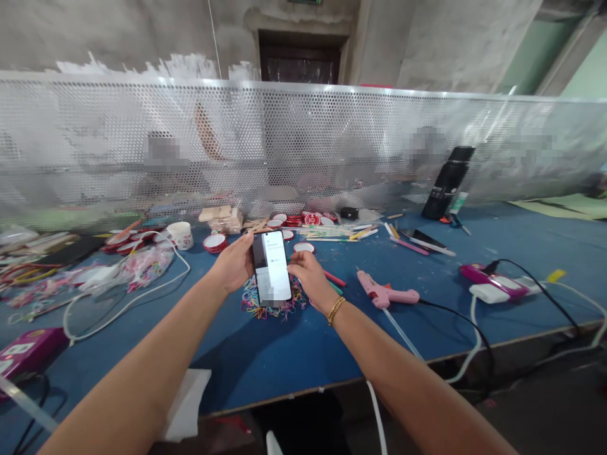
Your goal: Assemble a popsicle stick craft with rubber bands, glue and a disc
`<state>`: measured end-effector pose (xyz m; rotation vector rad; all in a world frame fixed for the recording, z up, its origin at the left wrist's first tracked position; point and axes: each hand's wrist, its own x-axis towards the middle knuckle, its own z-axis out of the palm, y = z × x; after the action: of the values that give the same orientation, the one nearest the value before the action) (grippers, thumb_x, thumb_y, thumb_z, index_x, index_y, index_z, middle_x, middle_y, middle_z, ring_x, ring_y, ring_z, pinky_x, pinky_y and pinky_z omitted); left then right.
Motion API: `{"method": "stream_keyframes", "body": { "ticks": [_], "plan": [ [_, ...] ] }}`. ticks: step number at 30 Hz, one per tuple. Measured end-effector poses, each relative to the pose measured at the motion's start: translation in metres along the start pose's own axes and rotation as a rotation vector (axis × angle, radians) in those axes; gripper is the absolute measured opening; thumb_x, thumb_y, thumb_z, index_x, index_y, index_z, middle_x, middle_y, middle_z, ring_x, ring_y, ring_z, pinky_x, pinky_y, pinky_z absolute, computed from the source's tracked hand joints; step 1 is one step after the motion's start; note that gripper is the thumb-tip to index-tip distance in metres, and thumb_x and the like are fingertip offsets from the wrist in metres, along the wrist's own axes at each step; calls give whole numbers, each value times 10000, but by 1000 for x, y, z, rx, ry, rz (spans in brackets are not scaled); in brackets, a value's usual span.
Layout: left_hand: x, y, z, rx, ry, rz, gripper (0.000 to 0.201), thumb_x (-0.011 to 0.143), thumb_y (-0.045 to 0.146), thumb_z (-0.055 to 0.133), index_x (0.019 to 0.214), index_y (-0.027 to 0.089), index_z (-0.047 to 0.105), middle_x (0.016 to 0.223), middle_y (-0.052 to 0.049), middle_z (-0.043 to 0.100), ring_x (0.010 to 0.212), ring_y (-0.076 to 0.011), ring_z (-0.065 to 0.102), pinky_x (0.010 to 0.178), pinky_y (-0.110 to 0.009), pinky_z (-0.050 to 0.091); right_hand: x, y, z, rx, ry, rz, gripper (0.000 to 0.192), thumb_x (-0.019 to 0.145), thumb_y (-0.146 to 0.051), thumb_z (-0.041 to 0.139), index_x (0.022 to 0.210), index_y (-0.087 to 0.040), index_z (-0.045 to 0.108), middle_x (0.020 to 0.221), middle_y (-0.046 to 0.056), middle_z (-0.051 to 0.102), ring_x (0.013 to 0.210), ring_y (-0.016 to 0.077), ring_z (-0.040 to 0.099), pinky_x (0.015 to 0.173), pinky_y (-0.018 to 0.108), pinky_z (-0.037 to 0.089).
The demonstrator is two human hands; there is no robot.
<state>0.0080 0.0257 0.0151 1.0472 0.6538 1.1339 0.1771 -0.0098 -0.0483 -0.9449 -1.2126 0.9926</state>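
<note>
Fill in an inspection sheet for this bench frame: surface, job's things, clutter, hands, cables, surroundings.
Surface: blue table, specked with white bits.
Job's things: phone, screen lit, above a heap of coloured rubber bands.
Clutter: pink glue gun, red-and-white round lids, coloured sticks, black bottle.
Hands: left hand holds the phone; right hand touches its edge.
Cables: black cable, white cable.
Surroundings: perforated metal screen, concrete wall behind.

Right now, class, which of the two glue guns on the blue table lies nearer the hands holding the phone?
The pale pink glue gun, just beside the right hand; the magenta glue gun lies farther right.
</note>
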Motion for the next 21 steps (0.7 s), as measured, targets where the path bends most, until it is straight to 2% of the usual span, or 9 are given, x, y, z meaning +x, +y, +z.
{"method": "stream_keyframes", "body": {
  "ticks": [8,17,21],
  "plan": [
    [-1,1,1,21,-51,6,355,934,321,513,1203,126,639,1118,-145,718,978,-276,682,846,-407,548,1,2,0,4,5,-5,304,677,-316,592,947,-207,502,870,-5,614,860,180,585,783,312,446],
    [-2,2,1,21,-17,6,357,935,304,504,1225,143,633,1098,-126,729,994,-275,679,864,-402,542,1,2,1,14,11,10,297,669,-303,604,933,-207,505,831,-16,615,812,170,583,762,305,444],
    [-2,1,2,27,-6,-13,346,944,324,488,1185,136,649,1052,-123,740,948,-256,690,869,-399,542,4,1,2,-15,60,-21,318,687,-328,634,951,-210,501,879,0,630,854,175,598,825,330,461]
  ]
}}
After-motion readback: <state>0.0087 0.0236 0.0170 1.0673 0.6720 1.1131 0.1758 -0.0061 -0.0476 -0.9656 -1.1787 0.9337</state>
